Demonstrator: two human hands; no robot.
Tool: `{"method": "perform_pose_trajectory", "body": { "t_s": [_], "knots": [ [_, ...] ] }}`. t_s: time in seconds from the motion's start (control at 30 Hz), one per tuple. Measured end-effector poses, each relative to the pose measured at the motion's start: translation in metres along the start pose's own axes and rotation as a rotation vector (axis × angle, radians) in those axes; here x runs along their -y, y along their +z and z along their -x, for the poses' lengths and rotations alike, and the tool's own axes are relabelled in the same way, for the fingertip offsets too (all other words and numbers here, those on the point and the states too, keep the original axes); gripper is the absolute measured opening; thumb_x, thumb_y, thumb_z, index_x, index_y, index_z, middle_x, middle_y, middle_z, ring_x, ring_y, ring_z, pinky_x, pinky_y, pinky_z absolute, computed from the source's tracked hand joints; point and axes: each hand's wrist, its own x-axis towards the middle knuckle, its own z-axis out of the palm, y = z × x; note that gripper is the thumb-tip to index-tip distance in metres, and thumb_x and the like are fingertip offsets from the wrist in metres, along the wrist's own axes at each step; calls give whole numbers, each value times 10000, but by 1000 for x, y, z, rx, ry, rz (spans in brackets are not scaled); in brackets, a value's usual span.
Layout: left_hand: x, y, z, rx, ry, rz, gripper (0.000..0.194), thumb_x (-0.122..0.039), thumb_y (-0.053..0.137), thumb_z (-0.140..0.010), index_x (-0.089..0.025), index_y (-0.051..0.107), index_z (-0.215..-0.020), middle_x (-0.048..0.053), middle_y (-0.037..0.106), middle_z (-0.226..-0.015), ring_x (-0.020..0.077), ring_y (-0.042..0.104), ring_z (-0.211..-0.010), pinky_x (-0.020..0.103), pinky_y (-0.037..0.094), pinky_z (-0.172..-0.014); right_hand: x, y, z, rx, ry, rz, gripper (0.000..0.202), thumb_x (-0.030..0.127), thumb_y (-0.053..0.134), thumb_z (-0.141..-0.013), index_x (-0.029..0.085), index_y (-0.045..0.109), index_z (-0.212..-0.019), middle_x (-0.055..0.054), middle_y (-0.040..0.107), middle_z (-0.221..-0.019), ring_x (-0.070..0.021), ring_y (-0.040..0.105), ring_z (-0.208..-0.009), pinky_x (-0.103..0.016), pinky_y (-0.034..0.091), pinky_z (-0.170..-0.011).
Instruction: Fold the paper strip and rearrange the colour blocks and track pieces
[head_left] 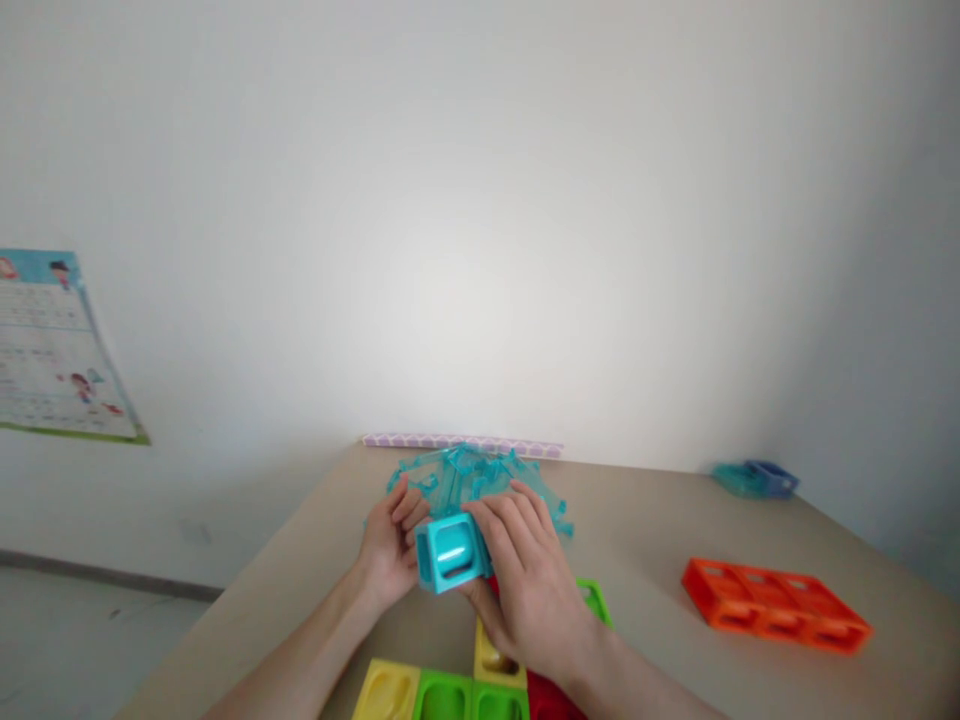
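A bright cyan block (452, 552) is held above the near part of the table (637, 530), in front of the person. It is box-shaped, with smooth, glossy plastic walls and squared edges. A rounded, recessed opening is framed by the face turned toward the camera, and a white highlight is caught inside it; a second, narrower face is shown at its left.

The block is gripped at its right side by the right hand (536, 585), its fingers closed along the top and the thumb underneath. The left hand (391, 548) is placed just beside the block's left edge, its fingers loosely curled; whether the block is touched by them cannot be told.

Below, a yellow block (386, 690), a green block (442, 695) and a red block (553, 700) are partly cut off by the lower edge. Behind the hands, a tangle of translucent teal pieces (465, 475) is seen before a purple patterned strip (465, 442). To the right, well apart, an orange three-celled block (776, 605) is laid on the table.
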Motion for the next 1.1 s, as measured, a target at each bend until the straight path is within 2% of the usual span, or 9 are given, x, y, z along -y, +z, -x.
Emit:
{"method": "perform_pose_trajectory", "body": {
  "t_s": [0.13,0.3,0.37,0.57,0.7,0.83,0.93,1.0,1.1],
  "knots": [
    [-6,-1,2,-1,6,112,512,-324,373,-967,-210,235,-487,-87,88,-461,70,105,-322,211,59,-323,-8,-15,-7,4,46,42,415,241,557,-859,116,473,-1246,-152,581,-1146,-305,504,-1077,-550,363,-1014],
    [-9,-1,5,-49,20,133,461,-240,413,-930,-218,187,-529,-82,58,-519,80,114,-360,222,34,-371,-27,-65,10,102,223,168,381,331,519,-920,186,487,-1271,-126,587,-1168,-277,543,-1062,-433,472,-902],
    [-8,-2,5,-37,10,141,453,-217,430,-914,-218,181,-536,-81,53,-529,80,117,-367,224,33,-381,-38,-88,39,147,282,285,381,374,522,-917,192,514,-1251,-125,607,-1144,-280,575,-1023,-425,493,-858],
    [-6,-6,6,-13,11,61,425,-156,423,-899,-217,192,-547,-75,76,-535,87,139,-381,248,37,-399,-69,-142,169,349,408,549,420,480,560,-864,180,636,-1148,-146,668,-1111,-317,636,-1008,-453,534,-841],
    [-6,-7,5,-9,14,24,401,-114,422,-892,-210,232,-553,-69,154,-504,91,194,-378,268,50,-406,-68,-165,206,509,604,502,457,446,536,-865,210,623,-1247,-149,611,-1266,-317,579,-1163,-458,491,-971],
    [-6,-9,6,-21,35,-10,394,-86,417,-890,-212,239,-561,-62,228,-480,94,236,-367,285,53,-411,-64,-173,194,495,675,443,563,441,473,-880,245,469,-1408,-93,349,-1516,-330,283,-1403,-517,305,-1122],
    [-8,-12,6,-30,59,-40,389,-74,418,-884,-215,236,-570,-60,251,-477,95,253,-363,291,56,-409,-74,-162,181,445,756,461,572,474,308,-959,239,321,-1480,-48,179,-1574,-291,113,-1448,-539,180,-1160],
    [-9,-13,6,-37,73,-60,383,-64,419,-877,-216,236,-577,-60,261,-480,95,264,-365,290,61,-404,-86,-150,176,501,836,480,597,510,277,-967,213,302,-1484,-69,227,-1557,-293,130,-1443,-547,171,-1157],
    [-9,-13,6,-39,83,-86,371,-54,417,-869,-216,242,-584,-59,271,-485,95,276,-367,288,62,-403,-107,-136,173,604,839,466,592,525,281,-970,212,331,-1470,-79,309,-1524,-288,212,-1427,-536,194,-1152]
  ]
}}
